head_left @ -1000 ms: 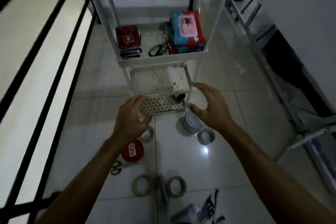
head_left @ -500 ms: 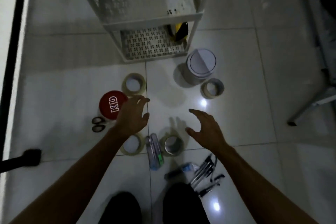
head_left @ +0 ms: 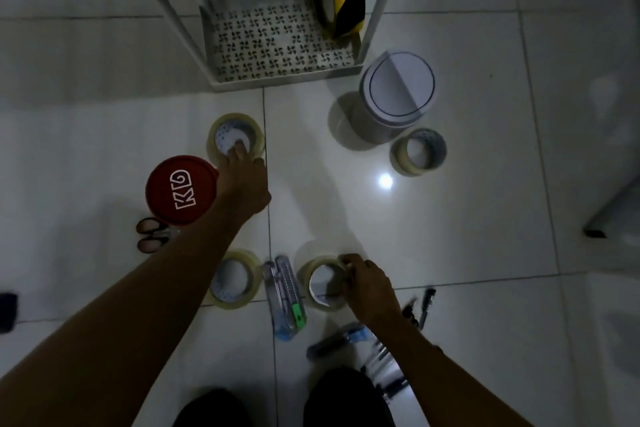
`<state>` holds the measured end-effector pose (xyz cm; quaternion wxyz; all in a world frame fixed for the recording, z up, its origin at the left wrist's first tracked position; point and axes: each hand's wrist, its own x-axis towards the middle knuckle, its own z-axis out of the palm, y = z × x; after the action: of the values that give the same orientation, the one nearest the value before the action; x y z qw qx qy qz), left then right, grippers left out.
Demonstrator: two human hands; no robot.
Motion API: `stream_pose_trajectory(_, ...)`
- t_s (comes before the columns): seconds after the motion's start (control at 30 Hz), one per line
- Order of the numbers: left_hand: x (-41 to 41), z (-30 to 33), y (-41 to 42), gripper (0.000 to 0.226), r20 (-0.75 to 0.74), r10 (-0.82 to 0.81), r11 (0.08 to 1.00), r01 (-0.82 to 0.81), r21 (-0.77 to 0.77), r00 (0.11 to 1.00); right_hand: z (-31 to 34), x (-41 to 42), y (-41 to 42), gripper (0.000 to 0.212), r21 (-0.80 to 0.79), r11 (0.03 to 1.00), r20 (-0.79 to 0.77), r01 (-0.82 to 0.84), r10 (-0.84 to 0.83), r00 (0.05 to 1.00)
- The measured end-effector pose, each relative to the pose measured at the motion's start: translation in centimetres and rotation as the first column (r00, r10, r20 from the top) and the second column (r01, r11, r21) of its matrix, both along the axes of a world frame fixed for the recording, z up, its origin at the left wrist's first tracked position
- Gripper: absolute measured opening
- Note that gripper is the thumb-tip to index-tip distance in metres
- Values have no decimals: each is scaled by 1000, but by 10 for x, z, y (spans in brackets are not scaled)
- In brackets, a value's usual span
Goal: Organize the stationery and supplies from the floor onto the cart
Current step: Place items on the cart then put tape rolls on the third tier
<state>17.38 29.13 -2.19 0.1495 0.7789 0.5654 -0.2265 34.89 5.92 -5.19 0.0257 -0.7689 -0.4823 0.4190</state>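
Observation:
The white cart (head_left: 273,78) stands at the top, a yellow-and-black tape roll (head_left: 341,0) upright on its bottom shelf. My left hand (head_left: 242,180) grips the near rim of a clear tape roll (head_left: 225,130) on the floor, a finger inside its core. My right hand (head_left: 367,284) is closed on the right rim of a second clear tape roll (head_left: 320,279) nearer to me. A third roll (head_left: 233,282) lies partly under my left forearm. A fourth roll (head_left: 419,151) sits by a white lidded canister (head_left: 398,94).
A red round lid marked KG (head_left: 180,189) lies left of my left hand, scissors (head_left: 150,236) just below it. A utility knife (head_left: 285,298) lies between the two near rolls. Pens and markers (head_left: 381,354) are scattered by my right forearm. My knees (head_left: 277,402) show at the bottom.
The view dropped from the cart to the floor. Both hands came down from in front of the cart and closed on two tape rolls, left on the far one, right on the near one.

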Motion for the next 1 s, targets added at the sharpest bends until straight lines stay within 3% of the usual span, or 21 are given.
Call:
stream_pose_trajectory(0.07, 2, 0, -1, 44, -70, -20, 1000, 20, 5, 997, 1, 2, 2, 35, 18, 999, -21, 32, -32, 999)
stream_pose_trajectory(0.13, 1, 0, -4, 38, -49, -42, 999, 43, 21, 998, 7, 5, 8, 33, 38, 999, -33, 36, -35, 999)
stream_pose_trajectory(0.23, -2, 5, -10, 36, 166, 0, 1000, 2, -14, 986, 25, 12, 28, 31, 127, 992, -26, 23, -20, 999)
stream_pose_trajectory(0.37, -1, 35, -11, 35, 472, 158, 987, -130, -93, 867, 59, 25, 73, 33, 205, 978, 24, 20, -26, 999)
stream_pose_trajectory(0.43, -1, 60, -11, 27, 604, 108, 993, -109, -35, 789, 80, 30, 97, 29, 245, 970, 50, 8, -21, 998)
stream_pose_trajectory(0.53, -2, 116, 3, 32, 733, -5, 997, -49, 52, 680, 122, 35, 137, 24, 358, 933, 56, 10, -33, 998)
stream_pose_trajectory(0.77, 5, 257, 69, 46, 753, -281, 924, -46, 380, 595, 243, 33, 234, 26, 611, 771, -93, 177, -152, 984)
stream_pose_trajectory(0.87, 8, 276, 107, 45, 701, -300, 873, -111, 476, 647, 273, 35, 277, 22, 649, 720, -152, 247, -196, 969)
stream_pose_trajectory(1.0, 12, 246, 157, 51, 631, -190, 883, -150, 444, 752, 280, 35, 334, 19, 587, 711, -259, 387, -288, 922)
